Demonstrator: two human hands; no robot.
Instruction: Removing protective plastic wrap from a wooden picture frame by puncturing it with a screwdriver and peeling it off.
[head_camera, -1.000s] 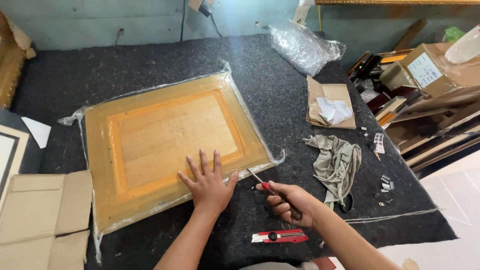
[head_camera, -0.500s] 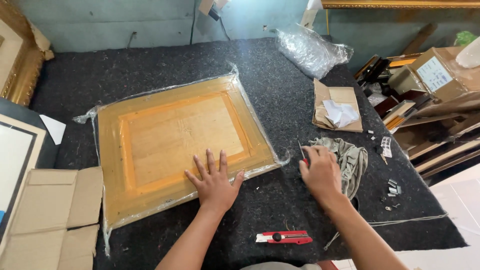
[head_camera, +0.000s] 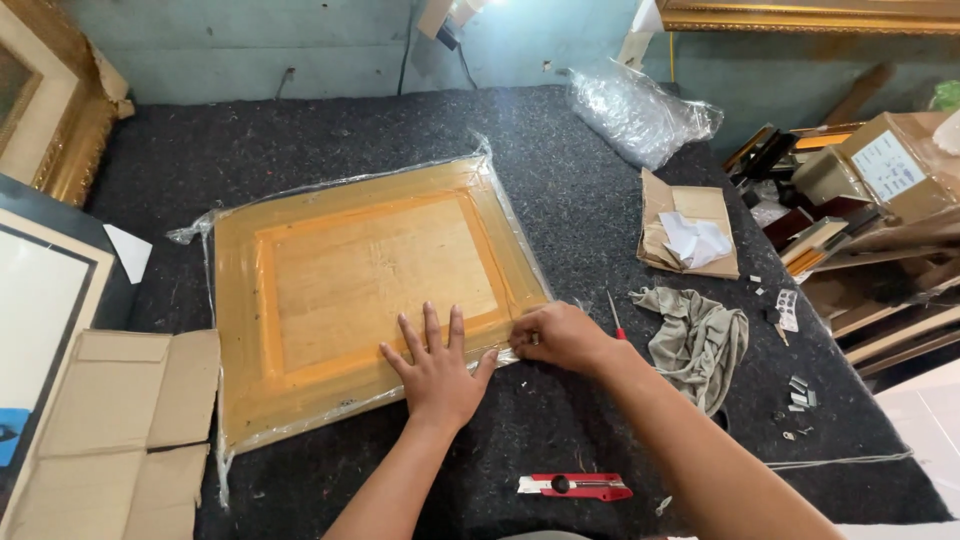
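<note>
Felt table (head_camera: 330, 140): wrapped frame (head_camera: 370, 290) flat, long axis left-right, slightly skewed.

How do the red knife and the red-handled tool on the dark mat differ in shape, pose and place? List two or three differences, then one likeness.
The red knife is broad and flat; the red-handled tool is thin like a rod. The knife lies crosswise near the table's front edge, apart from both hands; the tool points away, right beside the right hand. Both are red, lie on the mat and are unheld.
</note>
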